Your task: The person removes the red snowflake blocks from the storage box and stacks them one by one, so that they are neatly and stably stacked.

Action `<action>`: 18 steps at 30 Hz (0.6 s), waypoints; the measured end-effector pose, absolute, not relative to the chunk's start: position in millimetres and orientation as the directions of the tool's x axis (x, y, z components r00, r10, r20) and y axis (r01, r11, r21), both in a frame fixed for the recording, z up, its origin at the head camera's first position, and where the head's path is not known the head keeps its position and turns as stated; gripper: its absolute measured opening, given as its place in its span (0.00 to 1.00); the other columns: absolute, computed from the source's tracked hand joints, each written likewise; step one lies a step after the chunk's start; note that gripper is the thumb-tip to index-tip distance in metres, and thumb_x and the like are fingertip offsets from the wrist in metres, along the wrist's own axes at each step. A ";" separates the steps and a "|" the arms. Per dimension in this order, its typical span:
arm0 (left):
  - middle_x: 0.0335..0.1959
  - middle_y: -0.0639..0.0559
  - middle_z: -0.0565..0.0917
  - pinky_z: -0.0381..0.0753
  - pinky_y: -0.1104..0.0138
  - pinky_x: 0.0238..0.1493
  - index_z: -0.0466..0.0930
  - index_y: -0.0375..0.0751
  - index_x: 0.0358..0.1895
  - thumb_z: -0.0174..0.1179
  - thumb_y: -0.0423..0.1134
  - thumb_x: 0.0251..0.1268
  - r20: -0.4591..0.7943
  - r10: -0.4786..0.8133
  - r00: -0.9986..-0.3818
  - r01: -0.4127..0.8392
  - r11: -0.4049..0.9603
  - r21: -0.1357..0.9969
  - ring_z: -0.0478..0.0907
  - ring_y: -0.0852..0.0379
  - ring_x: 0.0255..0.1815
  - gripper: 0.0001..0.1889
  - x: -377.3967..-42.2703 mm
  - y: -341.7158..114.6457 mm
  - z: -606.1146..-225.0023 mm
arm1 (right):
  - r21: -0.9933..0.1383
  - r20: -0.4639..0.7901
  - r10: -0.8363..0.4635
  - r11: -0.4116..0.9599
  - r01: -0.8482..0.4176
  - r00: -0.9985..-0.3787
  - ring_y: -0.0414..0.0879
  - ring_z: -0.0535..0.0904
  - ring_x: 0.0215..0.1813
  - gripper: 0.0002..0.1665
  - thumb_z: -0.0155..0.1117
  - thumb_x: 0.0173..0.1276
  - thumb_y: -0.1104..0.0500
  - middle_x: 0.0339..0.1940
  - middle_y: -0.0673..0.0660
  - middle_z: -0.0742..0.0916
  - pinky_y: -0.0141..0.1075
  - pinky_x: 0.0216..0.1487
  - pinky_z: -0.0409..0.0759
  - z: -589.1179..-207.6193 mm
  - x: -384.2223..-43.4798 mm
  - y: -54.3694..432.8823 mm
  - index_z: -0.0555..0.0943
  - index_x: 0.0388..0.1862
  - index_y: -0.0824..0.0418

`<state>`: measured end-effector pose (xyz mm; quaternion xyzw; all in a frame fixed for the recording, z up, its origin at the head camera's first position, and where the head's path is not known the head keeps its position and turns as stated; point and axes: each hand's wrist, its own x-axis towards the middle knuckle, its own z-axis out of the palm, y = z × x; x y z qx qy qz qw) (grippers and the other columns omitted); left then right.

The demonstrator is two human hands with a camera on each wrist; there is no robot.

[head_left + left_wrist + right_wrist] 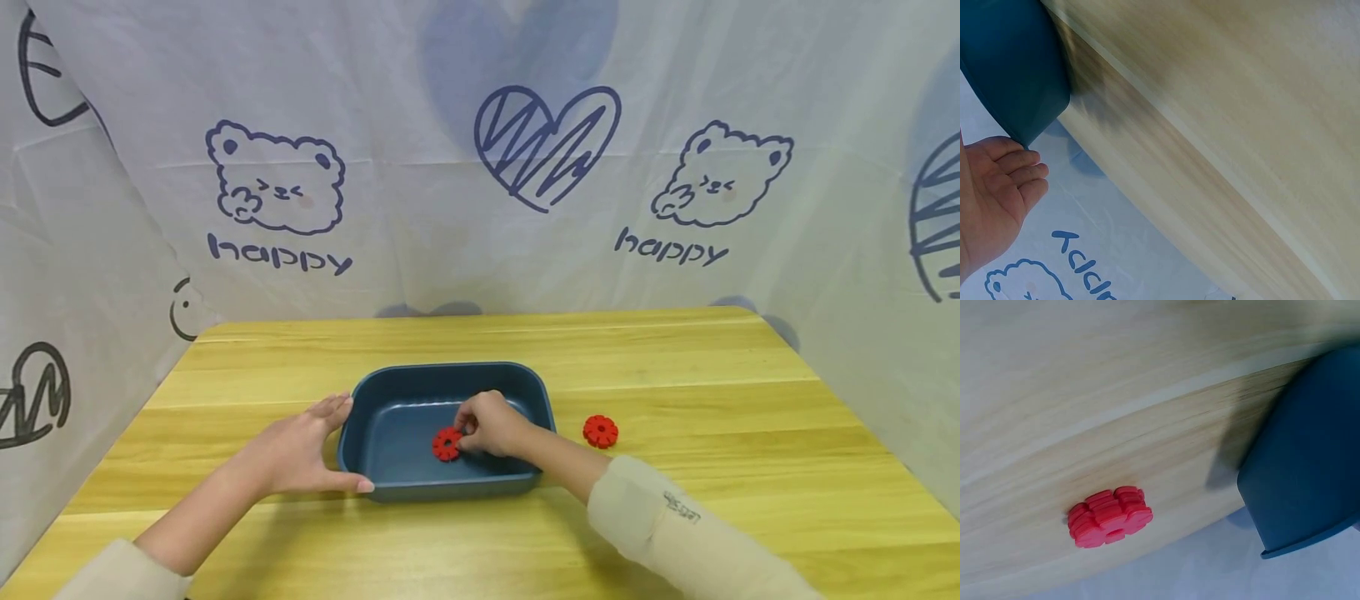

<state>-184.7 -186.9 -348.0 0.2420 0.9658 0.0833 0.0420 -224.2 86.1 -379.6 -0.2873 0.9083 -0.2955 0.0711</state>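
Note:
A dark blue rectangular bin (442, 490) with rounded corners sits on the wooden table. Inside it, my right hand (495, 425) pinches a red notched disc (446, 444), shaped like a flower with a hole in its middle, between thumb and fingers low over the floor. My left hand (300, 450) is spread around the bin's left end, thumb along the front corner and fingers at the left rim. In the left wrist view, the fingers of the left hand (1004, 187) lie against the bin's outer wall (1016, 69). The right wrist view does not show the right hand.
Right of the bin, a short stack of red notched discs (601, 432) lies on the table (720, 392); its layers show in the right wrist view. A white curtain (420, 192) with blue bear and heart drawings hangs behind the table and along its sides.

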 end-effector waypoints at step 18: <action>0.69 0.32 0.60 0.72 0.43 0.55 0.60 0.27 0.67 0.58 0.76 0.39 -0.043 0.474 -0.879 0.460 0.869 0.182 0.63 0.32 0.66 0.60 -184.1 -186.7 -347.9 | -0.557 0.281 -0.548 0.575 -0.599 -0.788 0.39 0.74 0.27 0.07 0.70 0.53 0.65 0.25 0.54 0.82 0.22 0.30 0.74 -373.0 -206.3 106.9 0.83 0.32 0.66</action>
